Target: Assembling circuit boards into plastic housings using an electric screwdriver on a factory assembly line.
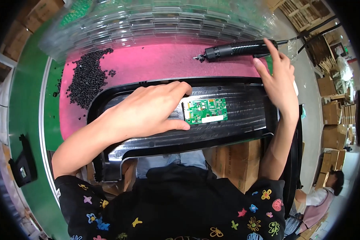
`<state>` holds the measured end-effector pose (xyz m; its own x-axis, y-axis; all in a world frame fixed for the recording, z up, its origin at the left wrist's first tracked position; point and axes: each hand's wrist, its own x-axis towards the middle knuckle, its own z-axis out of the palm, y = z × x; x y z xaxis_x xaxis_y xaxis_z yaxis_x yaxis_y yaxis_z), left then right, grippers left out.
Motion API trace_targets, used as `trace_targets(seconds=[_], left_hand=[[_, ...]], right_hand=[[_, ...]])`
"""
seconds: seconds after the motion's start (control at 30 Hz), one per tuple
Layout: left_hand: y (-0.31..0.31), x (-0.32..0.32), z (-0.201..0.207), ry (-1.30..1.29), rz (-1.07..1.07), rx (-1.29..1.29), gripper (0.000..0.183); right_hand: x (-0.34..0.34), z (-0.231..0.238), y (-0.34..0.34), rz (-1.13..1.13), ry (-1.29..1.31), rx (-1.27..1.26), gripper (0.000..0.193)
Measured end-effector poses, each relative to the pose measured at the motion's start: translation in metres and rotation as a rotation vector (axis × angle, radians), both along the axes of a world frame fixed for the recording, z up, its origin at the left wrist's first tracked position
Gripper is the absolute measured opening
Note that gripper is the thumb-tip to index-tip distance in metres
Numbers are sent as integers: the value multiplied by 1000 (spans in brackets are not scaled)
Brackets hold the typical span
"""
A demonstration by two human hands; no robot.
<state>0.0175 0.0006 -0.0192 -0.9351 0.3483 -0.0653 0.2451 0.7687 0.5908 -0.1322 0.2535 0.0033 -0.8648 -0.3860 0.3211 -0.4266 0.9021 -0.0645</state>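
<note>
A large black plastic housing (pixel 244 116) lies across the work surface in front of me, its raised rim running around it. Inside it sits a green circuit board (pixel 214 108) with a white label strip. My left hand (pixel 152 106) rests over the housing, thumb and forefinger gripping the board's left end. Beyond the housing's far rim lies a black electric screwdriver (pixel 236 49), bit pointing left. My right hand (pixel 279 78) is at its back end with thumb and forefinger apart around the body; the other fingers are partly hidden.
Many small black screws (pixel 88 78) are heaped on the pink mat (pixel 148 60) at the left. Stacked clear plastic trays (pixel 160 24) stand along the back. A black part (pixel 24 160) lies on the green table at far left. Someone in a pink vest (pixel 320 212) is at lower right.
</note>
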Motion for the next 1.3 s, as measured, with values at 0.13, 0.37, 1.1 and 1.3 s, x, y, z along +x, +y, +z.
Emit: trace_targets(seconds=[0.13, 0.37, 1.1, 1.3], left_hand=[[-2, 3, 2, 22, 2, 10, 58], [-6, 4, 1, 54, 6, 45, 43], [3, 4, 4, 705, -218, 360, 24], [0, 2, 9, 752, -37, 439, 14]], right_hand=[[-52, -2, 3, 84, -446, -427, 54], [-8, -10, -81, 539, 61, -1400, 47], [79, 44, -52, 1205, -1016, -1741, 47], [89, 39, -41, 1132, -901, -1664, 49]])
